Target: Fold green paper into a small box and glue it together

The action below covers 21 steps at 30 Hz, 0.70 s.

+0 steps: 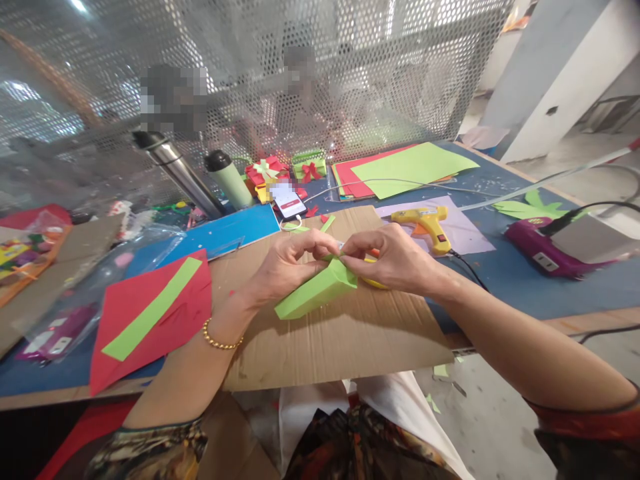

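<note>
A folded green paper box point(317, 293) is held in the air over a brown cardboard sheet point(280, 353). My left hand point(295, 263) pinches its upper edge from the left, fingers closed. From the other side, my right hand point(387, 259) grips the top corner between thumb and fingertips. The fingertips of both hands nearly meet at that corner, and they hide part of the fold. Under my right hand shows a bit of yellow handle, mostly covered. Just beyond it, a yellow glue gun point(425, 223) lies on a pale purple sheet point(470, 233).
Red paper point(115, 313) with a green strip point(155, 310) lies at left. Behind are a phone point(289, 200), a steel flask point(183, 173), a green bottle point(230, 180) and stacked paper sheets point(415, 167). A purple power strip point(540, 250) sits right, with cables crossing the table. Perforated metal mesh point(370, 80) stands behind.
</note>
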Motion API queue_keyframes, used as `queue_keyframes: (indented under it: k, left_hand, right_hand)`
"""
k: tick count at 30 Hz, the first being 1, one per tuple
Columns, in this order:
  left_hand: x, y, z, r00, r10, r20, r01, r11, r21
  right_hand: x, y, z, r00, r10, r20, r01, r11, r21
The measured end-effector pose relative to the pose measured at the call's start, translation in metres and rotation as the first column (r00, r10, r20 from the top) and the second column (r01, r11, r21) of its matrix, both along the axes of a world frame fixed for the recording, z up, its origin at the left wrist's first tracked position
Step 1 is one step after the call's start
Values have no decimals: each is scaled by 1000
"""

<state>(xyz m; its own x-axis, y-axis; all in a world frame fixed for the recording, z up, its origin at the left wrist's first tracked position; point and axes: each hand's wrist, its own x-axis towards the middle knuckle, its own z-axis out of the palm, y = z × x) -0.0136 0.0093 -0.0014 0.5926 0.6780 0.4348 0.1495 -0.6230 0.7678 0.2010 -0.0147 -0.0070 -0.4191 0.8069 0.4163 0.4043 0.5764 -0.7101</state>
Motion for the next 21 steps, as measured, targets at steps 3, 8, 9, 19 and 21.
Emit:
queue_keyframes:
  k: [3, 8, 9, 19, 21]
  left_hand:
    - [-3, 0, 2, 998, -29, -48, 31, 998, 54]
    - [-5, 0, 4, 994, -31, -107, 48, 986, 160]
    - [-5, -1, 4, 992, -26, -123, 48, 983, 179]
    - [-5, 0, 4, 981, -25, -195, 75, 964, 254]
    - [-4, 0, 3, 982, -37, -186, 86, 962, 258]
  right_hand:
    - [0, 0, 0, 1000, -1, -3, 1, 1000, -16]
    - [0, 2, -3, 1000, 1, 26, -2, 1000, 25]
    - [0, 2, -4, 999, 6, 32, -7, 999, 34]
    - [-2, 4, -12, 995, -34, 91, 26, 996, 89]
    - [-2, 4, -12, 994, -39, 97, 31, 996, 87]
